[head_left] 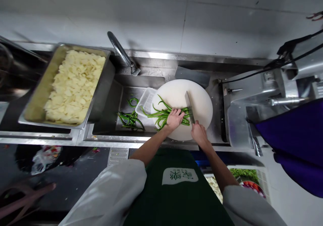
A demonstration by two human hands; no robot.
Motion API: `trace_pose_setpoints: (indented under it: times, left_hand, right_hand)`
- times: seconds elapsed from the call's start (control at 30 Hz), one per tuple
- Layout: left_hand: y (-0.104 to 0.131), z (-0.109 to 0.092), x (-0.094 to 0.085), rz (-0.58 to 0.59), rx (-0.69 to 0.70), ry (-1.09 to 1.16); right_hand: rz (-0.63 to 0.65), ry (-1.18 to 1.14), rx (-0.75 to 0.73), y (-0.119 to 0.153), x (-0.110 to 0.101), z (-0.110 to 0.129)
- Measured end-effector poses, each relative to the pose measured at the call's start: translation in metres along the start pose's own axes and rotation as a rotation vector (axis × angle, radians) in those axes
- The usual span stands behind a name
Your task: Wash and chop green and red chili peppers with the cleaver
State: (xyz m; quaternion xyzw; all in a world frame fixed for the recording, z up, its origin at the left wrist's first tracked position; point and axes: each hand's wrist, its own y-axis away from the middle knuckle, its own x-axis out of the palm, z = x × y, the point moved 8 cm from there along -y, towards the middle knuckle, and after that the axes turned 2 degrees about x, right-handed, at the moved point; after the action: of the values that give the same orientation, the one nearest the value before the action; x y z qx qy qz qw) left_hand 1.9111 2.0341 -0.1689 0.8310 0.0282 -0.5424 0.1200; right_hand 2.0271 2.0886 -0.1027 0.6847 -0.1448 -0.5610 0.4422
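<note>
A bunch of long, thin green chili peppers (161, 114) lies across the round white cutting board (202, 101). My left hand (175, 118) presses down on the bunch, its fingers curled over it. In my right hand (199, 132) is the handle of a cleaver (189, 105). Its blade stands on edge at the right end of the peppers, a little right of my left fingers. Whether the edge touches the board cannot be made out. Partly under the board's left side is a white plastic basket (145, 101). More green peppers (130, 120) lie loose in the sink to the left.
The board rests over a steel sink (151, 81) with a faucet (121, 49) behind. To the left stands a deep steel pan (97, 101) of sliced pale pieces, likely potato. On the right are a metal machine (285, 84), a knife (256, 145) and purple cloth (295, 135).
</note>
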Motion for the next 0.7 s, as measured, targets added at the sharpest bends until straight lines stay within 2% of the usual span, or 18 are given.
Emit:
trace_pose_setpoints:
  times: [0.13,0.33,0.43,0.57,0.7]
  left_hand:
    - [-0.001,0.000,-0.001,-0.005,-0.003,0.001]
    - [-0.002,0.000,-0.001,-0.010,0.009,0.001]
    - [-0.002,0.001,-0.001,-0.010,0.001,0.019]
    - [-0.002,0.003,-0.005,-0.023,-0.003,0.035]
    - [-0.004,0.003,-0.006,-0.013,-0.006,0.065]
  right_hand:
    - [0.003,-0.006,-0.008,-0.007,-0.004,0.004]
    - [0.000,0.041,-0.015,0.004,0.000,0.007]
    - [-0.006,0.023,-0.012,-0.009,0.004,0.016]
    - [-0.003,-0.003,-0.013,-0.022,-0.002,0.017]
    - [0.003,0.022,0.005,0.002,-0.010,0.008]
